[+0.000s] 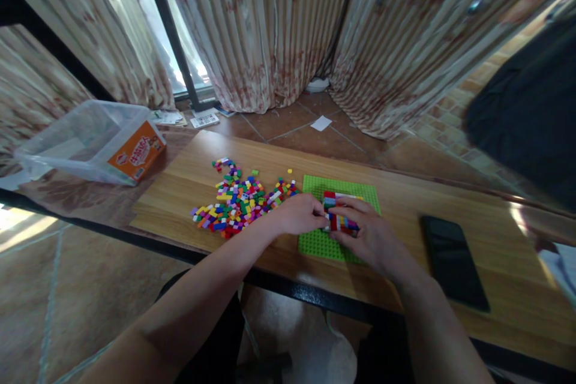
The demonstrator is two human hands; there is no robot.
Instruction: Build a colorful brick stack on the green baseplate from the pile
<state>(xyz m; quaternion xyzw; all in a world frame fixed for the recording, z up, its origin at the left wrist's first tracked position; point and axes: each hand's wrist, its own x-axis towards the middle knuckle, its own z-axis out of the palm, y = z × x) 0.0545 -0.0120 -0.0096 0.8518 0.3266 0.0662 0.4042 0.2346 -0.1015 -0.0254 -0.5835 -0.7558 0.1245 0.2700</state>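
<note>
A green studded baseplate (310, 246) lies on the wooden table, bearing a low build of colourful toy bricks (329, 196) in red, white, purple and other colours. My left hand (300, 214) is pinched at the build's left edge, with a small pale toy brick at its fingertips, mostly hidden. From the right, my right hand (371, 233) reaches over the build, its fingers and thumb gripping it and covering much of it. Left of the plate spreads a pile of loose toy bricks (245, 198), partly behind my left forearm.
A clear plastic box (81, 159) with an orange label stands at the far left. On the right of the wooden table (405, 192) lies a black phone (454, 261). Curtains (279, 30) hang beyond the table, and a dark-clothed person (526, 96) appears at the right edge.
</note>
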